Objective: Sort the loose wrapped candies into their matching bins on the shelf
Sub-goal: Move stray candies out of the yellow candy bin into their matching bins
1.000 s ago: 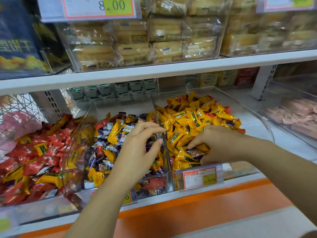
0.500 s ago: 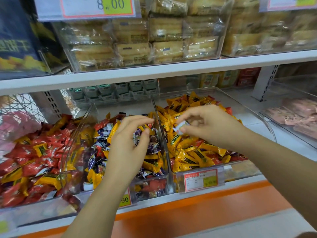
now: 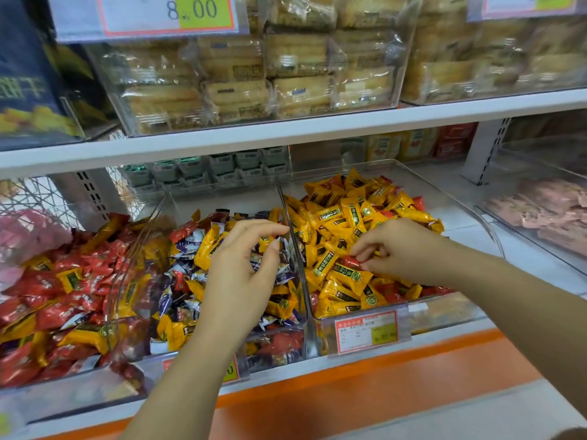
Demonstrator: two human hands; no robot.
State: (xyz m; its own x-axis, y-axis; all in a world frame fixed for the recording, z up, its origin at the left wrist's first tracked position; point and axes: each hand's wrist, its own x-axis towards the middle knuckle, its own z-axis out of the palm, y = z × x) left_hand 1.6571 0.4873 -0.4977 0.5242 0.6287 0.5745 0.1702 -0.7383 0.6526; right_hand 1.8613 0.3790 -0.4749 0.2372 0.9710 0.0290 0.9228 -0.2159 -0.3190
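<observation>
Three clear bins of wrapped candies stand on the lower shelf. The left bin (image 3: 22,398) holds mostly red candies (image 3: 50,312). In the middle bin (image 3: 279,347) purple-white, yellow and red candies lie mixed. The right bin (image 3: 476,214) is mostly yellow candies (image 3: 346,214) with a few red ones. My right hand (image 3: 403,249) is down in the right bin and pinches a red candy (image 3: 351,262) between thumb and fingertips. My left hand (image 3: 241,281) hovers over the middle bin, fingers loosely curved, holding nothing that I can see.
A clear divider wall (image 3: 295,249) separates the middle and right bins. Price tags (image 3: 365,331) hang on the bin fronts above the orange shelf edge (image 3: 381,369). Farther right is a bin of pink packets (image 3: 546,211). The upper shelf (image 3: 286,128) carries packed cakes.
My right hand, which held a purple-white candy up near the divider, has dropped into the right bin and now pinches a red candy. My left hand has stayed over the middle bin.
</observation>
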